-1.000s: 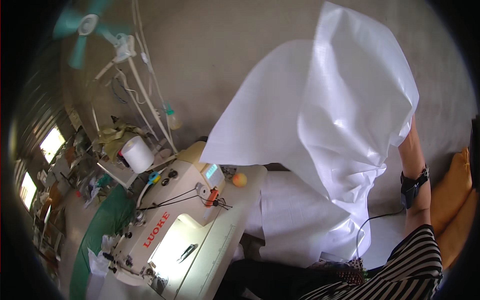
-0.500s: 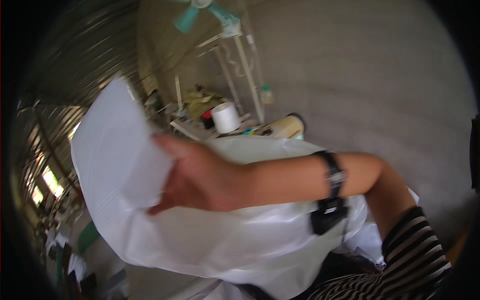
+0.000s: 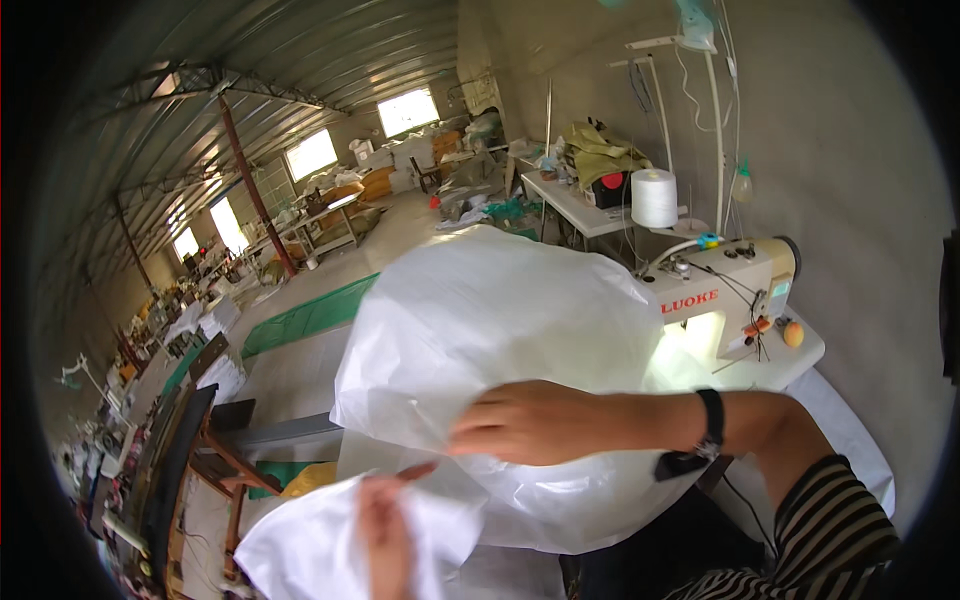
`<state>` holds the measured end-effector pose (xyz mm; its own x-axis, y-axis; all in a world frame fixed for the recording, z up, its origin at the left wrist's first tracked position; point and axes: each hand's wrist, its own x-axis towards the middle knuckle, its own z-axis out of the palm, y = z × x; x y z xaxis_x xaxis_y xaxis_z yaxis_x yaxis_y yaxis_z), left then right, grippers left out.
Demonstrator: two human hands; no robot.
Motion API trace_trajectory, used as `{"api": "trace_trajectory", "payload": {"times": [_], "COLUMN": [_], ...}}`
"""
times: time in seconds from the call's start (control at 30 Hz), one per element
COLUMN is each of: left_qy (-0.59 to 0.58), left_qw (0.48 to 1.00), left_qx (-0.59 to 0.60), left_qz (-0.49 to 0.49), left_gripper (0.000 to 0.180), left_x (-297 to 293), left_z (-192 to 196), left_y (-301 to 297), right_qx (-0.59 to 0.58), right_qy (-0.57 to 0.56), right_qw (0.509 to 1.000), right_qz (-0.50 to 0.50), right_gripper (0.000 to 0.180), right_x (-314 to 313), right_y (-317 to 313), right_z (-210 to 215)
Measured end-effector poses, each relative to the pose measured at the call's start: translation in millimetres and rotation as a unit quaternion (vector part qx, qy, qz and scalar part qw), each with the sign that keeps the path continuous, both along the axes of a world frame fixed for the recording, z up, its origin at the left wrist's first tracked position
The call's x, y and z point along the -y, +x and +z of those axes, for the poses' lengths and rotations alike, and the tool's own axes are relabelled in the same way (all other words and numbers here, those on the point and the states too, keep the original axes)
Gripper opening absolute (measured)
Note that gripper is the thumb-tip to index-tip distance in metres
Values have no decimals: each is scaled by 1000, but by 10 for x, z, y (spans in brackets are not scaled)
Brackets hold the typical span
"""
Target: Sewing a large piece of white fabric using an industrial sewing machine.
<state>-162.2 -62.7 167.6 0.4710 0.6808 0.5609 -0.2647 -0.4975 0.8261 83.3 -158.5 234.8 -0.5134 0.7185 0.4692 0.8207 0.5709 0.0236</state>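
A large sheet of shiny white woven plastic (image 3: 500,310) billows up in front of me and covers part of the sewing table. My right hand (image 3: 530,422), with a black watch on its wrist, reaches across from the right. Its fingers are closed on the plastic near the sheet's left lower part. Lower left, my left hand (image 3: 385,535) is smeared by motion. A white flap (image 3: 300,540) peaks at its fingers and hangs to either side, so the hand appears closed on it. Whether flap and sheet are one piece I cannot tell.
Right of the sheet stands a sewing machine (image 3: 725,290) with its lamp lit. A white thread cone (image 3: 654,198) and a thread stand (image 3: 716,130) rise behind it. At left are a wooden chair frame (image 3: 215,460) and a green strip (image 3: 310,315) on the floor.
My view has swung left, showing more of the hall and the sewing machine. The right hand's raised, spread grip has come down to a pinch on the plastic. My left hand has entered view.
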Motion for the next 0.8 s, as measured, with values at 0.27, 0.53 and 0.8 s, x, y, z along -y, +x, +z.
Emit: {"api": "trace_trajectory", "payload": {"times": [0.27,0.53,0.8], "left_qy": [227,-75,263], "left_qw": [898,956,963], "left_qx": [-344,-33,-46], "left_qz": [152,283,-26], "left_gripper": [12,18,24], "left_x": [-1193,-1590,-559], "left_z": [-1679,-1525,-157], "left_y": [1308,-965,-2461], "right_qx": [-56,-167,-165], "right_qy": [-147,-116,9], "right_qw": [938,896,966], "right_qz": [-309,-396,-197], "right_gripper": [73,67,75], "right_x": [409,-685,-609], "right_y": [1076,30,39], "right_z": [-2201,-2440,-2479]}}
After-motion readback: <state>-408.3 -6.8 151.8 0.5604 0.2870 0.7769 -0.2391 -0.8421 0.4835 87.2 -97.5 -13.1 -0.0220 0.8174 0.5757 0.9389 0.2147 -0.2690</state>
